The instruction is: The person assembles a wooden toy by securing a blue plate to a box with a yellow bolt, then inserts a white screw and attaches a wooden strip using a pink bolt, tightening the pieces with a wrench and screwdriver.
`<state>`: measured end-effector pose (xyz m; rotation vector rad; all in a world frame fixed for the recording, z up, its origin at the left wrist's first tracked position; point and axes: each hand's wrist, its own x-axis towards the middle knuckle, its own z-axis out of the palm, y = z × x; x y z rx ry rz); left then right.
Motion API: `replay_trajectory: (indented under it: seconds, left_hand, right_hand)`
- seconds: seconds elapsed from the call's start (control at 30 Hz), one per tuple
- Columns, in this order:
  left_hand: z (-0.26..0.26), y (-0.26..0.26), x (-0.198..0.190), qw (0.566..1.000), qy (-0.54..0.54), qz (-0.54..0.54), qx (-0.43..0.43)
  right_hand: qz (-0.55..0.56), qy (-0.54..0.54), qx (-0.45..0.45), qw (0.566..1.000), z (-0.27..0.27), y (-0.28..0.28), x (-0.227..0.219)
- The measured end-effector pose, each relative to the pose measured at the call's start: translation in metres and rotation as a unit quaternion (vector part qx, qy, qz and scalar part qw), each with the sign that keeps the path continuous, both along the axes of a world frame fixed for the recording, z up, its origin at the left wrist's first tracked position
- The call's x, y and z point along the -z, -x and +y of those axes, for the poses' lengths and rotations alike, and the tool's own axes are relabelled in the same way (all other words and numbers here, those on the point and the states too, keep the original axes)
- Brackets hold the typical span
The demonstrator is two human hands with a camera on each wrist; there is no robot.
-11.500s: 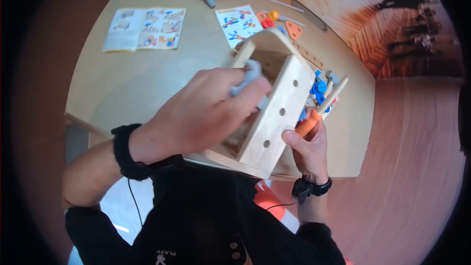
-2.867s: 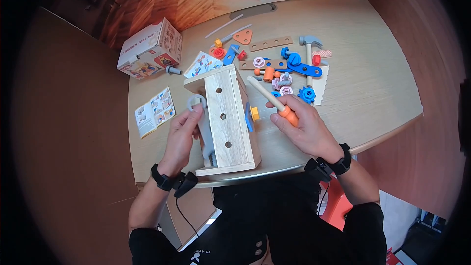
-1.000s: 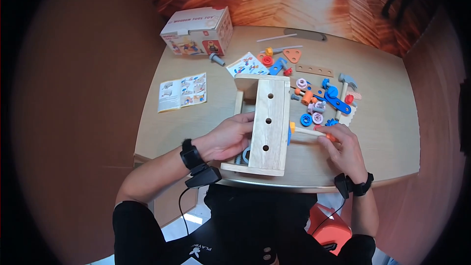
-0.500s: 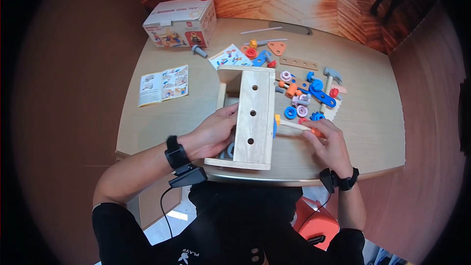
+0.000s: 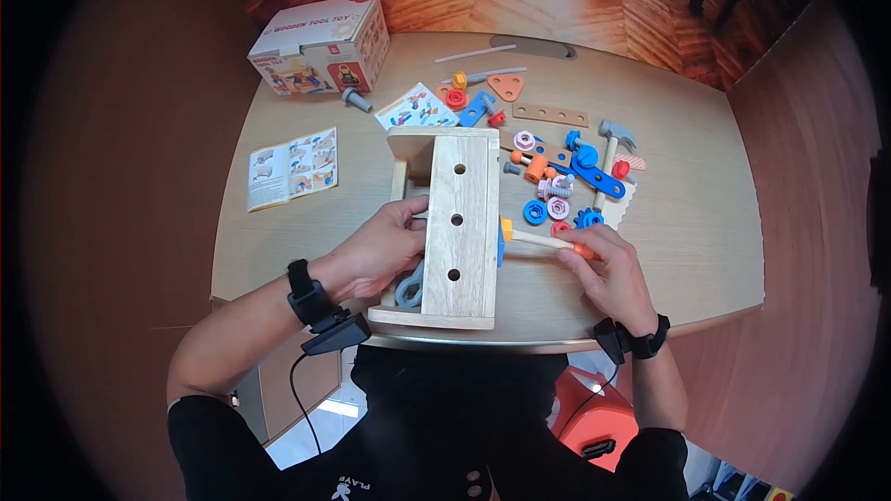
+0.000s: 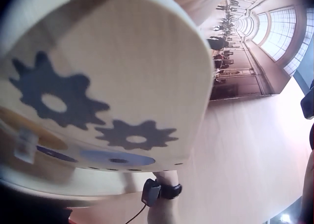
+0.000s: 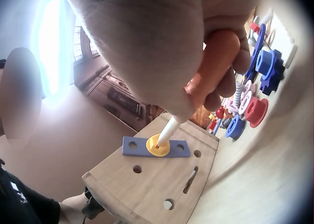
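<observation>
Screwdriver Meets Yellow Bolt at Wooden Toolbox

A person in a black top works at a table, right hand grasping the orange handle of a toy screwdriver. Its pale tip meets the head of a yellow bolt, which sits midway along a blue strip lying against the side of a wooden toolbox. The left hand reaches into the toolbox's open side, just beside a grey wrench; its fingertips are hidden behind the panel, so whether they grip anything cannot be told.

The step in hand appears to be tightening the bolt that fastens the strip. The next move would likely call for a twist of the right wrist, tip pressed square to the bolt head, while the left hand steadies the toolbox or the bolt's far end, itself out of sight. A toy hammer lies among loose parts to the right; an instruction booklet lies unfolded to the left.
</observation>
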<state>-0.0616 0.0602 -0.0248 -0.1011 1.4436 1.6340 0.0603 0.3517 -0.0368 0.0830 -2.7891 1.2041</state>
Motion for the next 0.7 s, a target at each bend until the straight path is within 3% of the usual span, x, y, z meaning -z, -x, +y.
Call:
replay_trajectory:
  seconds: [0.23, 0.53, 0.63, 0.7]
  left_hand:
    - [0.000, -0.002, 0.010, 0.997, -0.053, 0.038, -0.038]
    - [-0.010, -0.004, 0.009, 0.997, -0.057, -0.043, 0.017]
    - [-0.009, -0.008, 0.007, 0.998, -0.045, -0.051, -0.008]
    - [-0.006, -0.011, 0.001, 1.000, -0.016, -0.013, 0.019]
  right_hand:
    - [0.019, -0.013, -0.012, 1.000, 0.003, 0.002, 0.004]
    - [0.005, 0.003, 0.000, 1.000, 0.003, -0.002, 0.005]
    - [0.041, -0.011, -0.012, 0.999, 0.003, -0.002, 0.007]
    - [0.033, -0.007, -0.005, 0.999, 0.001, -0.004, 0.007]
